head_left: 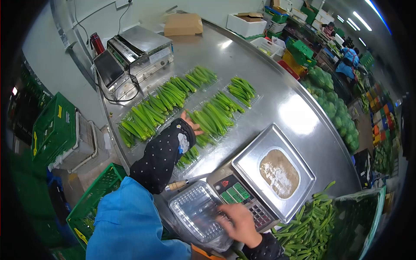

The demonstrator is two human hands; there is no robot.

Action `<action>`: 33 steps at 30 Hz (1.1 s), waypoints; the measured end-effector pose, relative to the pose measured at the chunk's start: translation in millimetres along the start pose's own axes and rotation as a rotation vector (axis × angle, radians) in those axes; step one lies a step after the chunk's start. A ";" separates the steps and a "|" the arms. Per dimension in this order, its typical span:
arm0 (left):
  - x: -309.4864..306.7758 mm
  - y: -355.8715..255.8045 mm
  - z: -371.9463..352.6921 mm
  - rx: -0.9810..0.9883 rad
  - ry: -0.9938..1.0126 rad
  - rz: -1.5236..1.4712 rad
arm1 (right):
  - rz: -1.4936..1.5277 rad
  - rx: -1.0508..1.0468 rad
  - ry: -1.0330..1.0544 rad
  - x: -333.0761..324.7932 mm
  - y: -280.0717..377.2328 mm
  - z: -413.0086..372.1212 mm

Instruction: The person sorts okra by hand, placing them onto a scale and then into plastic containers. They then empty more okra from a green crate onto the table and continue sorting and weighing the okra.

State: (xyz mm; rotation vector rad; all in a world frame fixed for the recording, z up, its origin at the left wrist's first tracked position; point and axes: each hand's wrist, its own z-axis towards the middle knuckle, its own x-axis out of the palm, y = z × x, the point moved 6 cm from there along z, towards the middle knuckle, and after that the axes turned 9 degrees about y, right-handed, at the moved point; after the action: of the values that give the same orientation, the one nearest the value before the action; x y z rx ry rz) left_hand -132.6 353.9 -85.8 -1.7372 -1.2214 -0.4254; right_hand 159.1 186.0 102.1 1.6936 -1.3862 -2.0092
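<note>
Two rows of okra are laid out on the metal surface (234,60): a left row (167,97) and a right row (212,117), both set in clear plastic trays. Between them the left hand (190,124) is held with its fingers spread beside the right row; nothing is seen gripped in it, and whether the okra is touched cannot be told. The right hand (239,224) is blurred and is held over an unfilled clear tray (195,210), its fingers partly bent; whether the tray is gripped cannot be made out.

Beside that tray a scale (308,184) is placed, its display lit green and its pan marked with a pale patch. A heap of loose okra (305,229) is piled near the scale's lower right side. Near the tray's upper left corner a wooden handle (177,185) is seen. At the far left of the surface a metal machine (149,54) is set, with a cardboard box (183,24) placed beyond it.
</note>
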 end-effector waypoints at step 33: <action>220.1 208.6 -235.0 1.165 1.448 1.864 | -0.100 0.757 -1.159 -28.9 -63.1 -361.1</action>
State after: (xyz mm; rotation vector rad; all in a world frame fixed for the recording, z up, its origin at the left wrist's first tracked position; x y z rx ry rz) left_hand 198.3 263.3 86.2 -0.4860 1.1455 0.2434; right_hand 500.1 48.2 104.3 0.5597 -2.6802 -2.9041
